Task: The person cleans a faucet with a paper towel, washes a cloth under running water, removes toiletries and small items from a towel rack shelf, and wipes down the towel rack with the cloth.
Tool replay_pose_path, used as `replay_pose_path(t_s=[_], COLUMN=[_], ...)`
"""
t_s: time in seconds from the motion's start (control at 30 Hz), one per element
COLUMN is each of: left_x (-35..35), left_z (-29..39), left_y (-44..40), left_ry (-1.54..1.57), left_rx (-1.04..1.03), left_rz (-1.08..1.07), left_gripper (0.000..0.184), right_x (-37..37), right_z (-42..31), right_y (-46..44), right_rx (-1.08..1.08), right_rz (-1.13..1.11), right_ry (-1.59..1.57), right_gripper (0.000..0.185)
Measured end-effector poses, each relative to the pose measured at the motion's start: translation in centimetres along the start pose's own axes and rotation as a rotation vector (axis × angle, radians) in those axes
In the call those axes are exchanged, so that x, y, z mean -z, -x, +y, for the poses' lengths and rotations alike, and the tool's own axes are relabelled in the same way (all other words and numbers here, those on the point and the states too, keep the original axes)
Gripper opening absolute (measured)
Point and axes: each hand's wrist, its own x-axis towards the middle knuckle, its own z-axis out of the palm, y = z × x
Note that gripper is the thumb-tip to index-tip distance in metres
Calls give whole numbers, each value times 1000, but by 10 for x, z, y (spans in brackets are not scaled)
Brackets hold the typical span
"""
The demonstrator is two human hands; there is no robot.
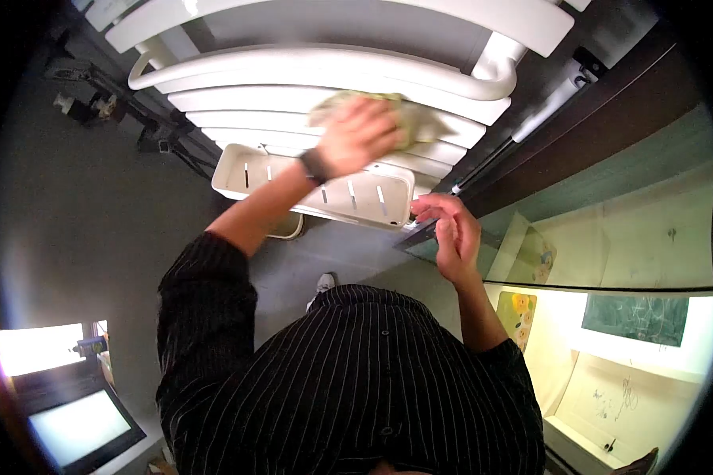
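Note:
My left hand (360,136), with a dark band at the wrist, presses a yellow-green cloth (413,125) against the slats of a white towel radiator (253,101). The hand is blurred by motion. It lies over part of the cloth, and the rest sticks out to its right. A white slotted tray (238,186) sits below the slats, partly covered by my left forearm. Beside the tray's right end, my right hand (455,235) is held with bent fingers and the thumb apart. I see nothing in it.
A glass panel (610,229) and a dark frame (594,138) run along the right. Below them is a lit compartment with a green chalkboard (635,319). At lower left stands a device with a bright screen (79,427). Black stands (103,103) are at upper left.

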Motion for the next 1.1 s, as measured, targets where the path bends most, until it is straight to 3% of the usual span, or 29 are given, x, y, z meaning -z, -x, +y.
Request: replay_pose_path(t_s=[0.13,0.2,0.27,0.5,0.8,0.93,1.1], left_x=[-17,-26,-26,-6,59,72,147], left_z=[40,39,51,32,-56,-122,-173], left_y=[-35,-37,-68,-71,39,133,179], left_ry=[-112,40,-31,-76,-161,-306,-333], left_rx=[181,111,-92,-147,-17,56,125], left_rz=[117,69,89,67,-47,-29,-120], left_gripper=[39,38,36,35,19,27,30], right_x=[10,6,1,-26,-69,-95,-130], right_z=[-8,-8,-5,-12,-9,-7,-4], right_y=[5,6,3,-8,-21,-27,-36], right_rx=[35,37,-29,5,17,18,12], right_rz=[25,37,-41,-69,-47,-60,-68], right_ry=[-33,-61,-38,-99,-46,-48,-11], right_gripper=[30,31,33,36,35,32,30])
